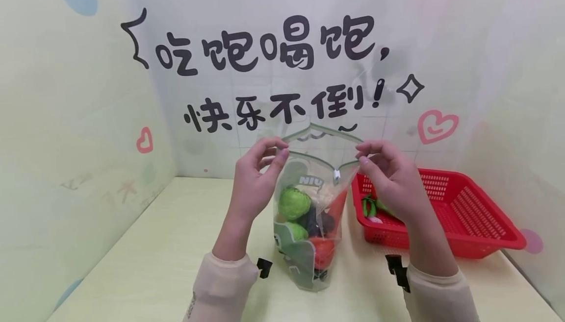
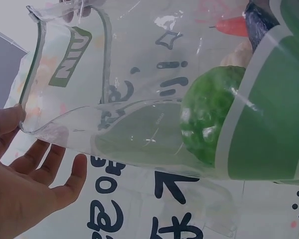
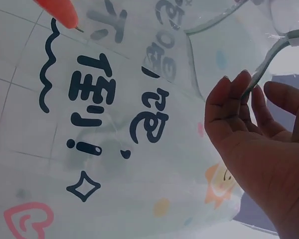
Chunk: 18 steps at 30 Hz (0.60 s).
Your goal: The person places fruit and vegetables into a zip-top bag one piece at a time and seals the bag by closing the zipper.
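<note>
A clear zipper bag with green print stands upright on the table, its mouth spread wide. My left hand pinches the left corner of the rim between thumb and fingers. At the opposite corner my right hand pinches the rim the same way. A white slider sits on the near edge of the zip. Inside are a bumpy green round vegetable, a dark purple vegetable, an orange-red carrot and a tomato-like red one. The left wrist view shows the green one through the plastic.
A red slotted basket stands behind my right forearm, partly hidden by it. Green peppers lie at its left end. The pale tabletop reaches to a wall with black lettering at the back.
</note>
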Motion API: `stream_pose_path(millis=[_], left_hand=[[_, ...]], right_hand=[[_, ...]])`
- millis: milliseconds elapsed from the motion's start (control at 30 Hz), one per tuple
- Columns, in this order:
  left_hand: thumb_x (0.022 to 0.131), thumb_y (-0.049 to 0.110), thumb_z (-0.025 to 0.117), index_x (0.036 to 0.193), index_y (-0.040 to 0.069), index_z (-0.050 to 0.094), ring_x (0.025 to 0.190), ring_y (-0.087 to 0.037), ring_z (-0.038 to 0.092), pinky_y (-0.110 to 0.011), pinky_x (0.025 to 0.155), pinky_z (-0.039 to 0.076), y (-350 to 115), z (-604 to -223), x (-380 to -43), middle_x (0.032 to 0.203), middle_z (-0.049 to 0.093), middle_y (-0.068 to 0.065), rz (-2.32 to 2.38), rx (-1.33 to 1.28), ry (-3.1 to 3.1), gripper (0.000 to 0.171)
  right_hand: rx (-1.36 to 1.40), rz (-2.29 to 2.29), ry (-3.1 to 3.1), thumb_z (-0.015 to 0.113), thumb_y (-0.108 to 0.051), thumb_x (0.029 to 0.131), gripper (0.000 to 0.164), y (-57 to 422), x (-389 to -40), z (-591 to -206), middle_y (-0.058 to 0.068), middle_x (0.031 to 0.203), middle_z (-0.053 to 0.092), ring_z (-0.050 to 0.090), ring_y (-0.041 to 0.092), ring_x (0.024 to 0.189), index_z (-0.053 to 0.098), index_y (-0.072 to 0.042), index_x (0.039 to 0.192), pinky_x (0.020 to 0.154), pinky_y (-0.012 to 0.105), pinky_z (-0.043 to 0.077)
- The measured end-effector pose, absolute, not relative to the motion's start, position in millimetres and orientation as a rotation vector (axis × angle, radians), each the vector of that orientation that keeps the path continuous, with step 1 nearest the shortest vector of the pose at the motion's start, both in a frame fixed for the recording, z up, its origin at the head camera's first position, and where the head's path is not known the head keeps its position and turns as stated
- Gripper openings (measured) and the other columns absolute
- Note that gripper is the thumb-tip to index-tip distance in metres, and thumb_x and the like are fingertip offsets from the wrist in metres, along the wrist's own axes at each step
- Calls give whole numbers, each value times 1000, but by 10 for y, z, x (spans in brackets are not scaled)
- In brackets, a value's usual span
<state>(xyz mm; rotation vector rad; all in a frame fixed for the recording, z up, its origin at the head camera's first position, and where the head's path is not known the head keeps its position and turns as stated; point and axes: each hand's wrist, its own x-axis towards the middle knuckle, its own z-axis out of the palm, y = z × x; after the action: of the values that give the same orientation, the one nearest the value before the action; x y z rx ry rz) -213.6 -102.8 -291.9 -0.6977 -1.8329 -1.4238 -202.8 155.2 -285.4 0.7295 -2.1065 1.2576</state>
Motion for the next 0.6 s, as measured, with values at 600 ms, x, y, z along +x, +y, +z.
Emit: stream_pose_path(millis=[600], left_hand=[[95,20,62,105,5,65,96,-15,60,-39,88,52,-1049,-2989,-2127,105,66,-10,-1468,-691,-1835,18]], right_hand=[[868,393,-2820,80,-40,75,49,2025,-2161,-2526,0,111,60,59,16,92,63,-22,117,72,34,57]])
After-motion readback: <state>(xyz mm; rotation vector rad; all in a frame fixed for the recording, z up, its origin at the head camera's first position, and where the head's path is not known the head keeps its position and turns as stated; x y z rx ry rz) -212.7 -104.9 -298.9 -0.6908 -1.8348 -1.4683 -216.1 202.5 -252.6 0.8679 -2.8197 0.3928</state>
